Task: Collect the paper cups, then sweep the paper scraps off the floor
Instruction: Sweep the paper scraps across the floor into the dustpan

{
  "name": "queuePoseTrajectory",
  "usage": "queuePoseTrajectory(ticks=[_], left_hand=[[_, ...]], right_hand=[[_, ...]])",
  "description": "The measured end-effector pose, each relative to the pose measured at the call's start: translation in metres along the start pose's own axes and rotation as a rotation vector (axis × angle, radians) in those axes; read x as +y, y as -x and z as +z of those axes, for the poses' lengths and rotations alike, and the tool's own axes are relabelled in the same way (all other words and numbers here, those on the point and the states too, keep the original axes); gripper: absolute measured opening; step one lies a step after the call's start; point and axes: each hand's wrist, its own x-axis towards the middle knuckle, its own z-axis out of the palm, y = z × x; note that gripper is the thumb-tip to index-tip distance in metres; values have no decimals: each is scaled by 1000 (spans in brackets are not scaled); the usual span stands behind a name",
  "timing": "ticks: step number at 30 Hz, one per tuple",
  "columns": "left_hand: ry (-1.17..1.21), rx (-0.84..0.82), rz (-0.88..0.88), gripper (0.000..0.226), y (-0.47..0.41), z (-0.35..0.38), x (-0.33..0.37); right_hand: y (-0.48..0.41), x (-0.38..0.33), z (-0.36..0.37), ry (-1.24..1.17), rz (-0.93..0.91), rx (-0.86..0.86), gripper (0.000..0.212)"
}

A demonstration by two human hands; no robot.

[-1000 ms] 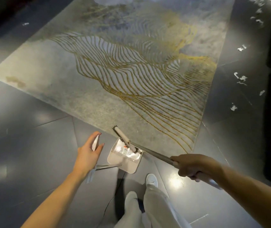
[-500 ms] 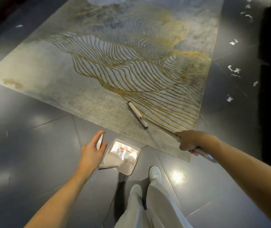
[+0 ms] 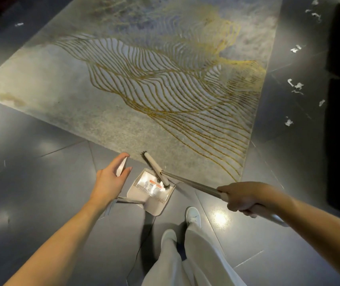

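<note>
I judge the sweeping only partly done. My left hand (image 3: 111, 180) has thumb and fingers curled lightly round the white top of the dustpan (image 3: 152, 196) handle, keeping the pan flat on the dark tiled floor (image 3: 41, 203), just off the near edge of the rug (image 3: 123, 89). My right hand (image 3: 241, 198) is clenched round the shaft of the broom (image 3: 194, 185), and the broom head (image 3: 155, 170) lies across the mouth of the pan, its far end reaching the rug's edge. Glare on the pan's tray hides whether any paper sits inside, so I cannot tell how much has been gathered.

No paper cups are anywhere in view, so that part looks finished, though I can only judge by what shows here. What is left is plain: white paper scraps (image 3: 295, 85) lie scattered in at least 5 spots along the floor strip to the right of the rug, well apart from the pan, and 1 small scrap (image 3: 19, 24) sits far off beyond the rug's left side. The rug itself shows no scraps.

The tiles around my 2 white shoes (image 3: 194, 215) look swept. I reckon the right-hand strip needs the most work, with the pan carried over there.
</note>
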Motion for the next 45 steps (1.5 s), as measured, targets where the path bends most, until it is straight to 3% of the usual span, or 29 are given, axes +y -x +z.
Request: queuePoseTrajectory(ticks=[10, 19, 23, 27, 29, 33, 38, 41, 45], left_hand=[[16, -16, -18, 34, -2, -8, -14], [62, -30, -2, 39, 0, -16, -17], [107, -38, -30, 40, 8, -14, -15], [107, -61, -50, 44, 16, -9, -10], [92, -81, -56, 43, 18, -9, -8], [34, -94, -45, 46, 31, -12, -9], [-28, -59, -54, 42, 54, -12, -21], [1, -40, -61, 33, 54, -5, -17], [58, -60, -70, 36, 48, -3, -5]], right_hand=[[-11, -38, 20, 0, 46, 199, 56], [8, -40, 68, 46, -27, 26, 40], [23, -32, 90, 60, -21, 84, 58], [29, -17, 92, -139, 47, 204, 73], [28, -13, 90, -246, 89, 231, 70], [21, -16, 86, -239, 60, 291, 50], [-1, -37, 104, -139, 26, 185, 21], [-5, -46, 120, -90, -3, 68, 42], [20, -29, 111, -14, -21, 15, 28]])
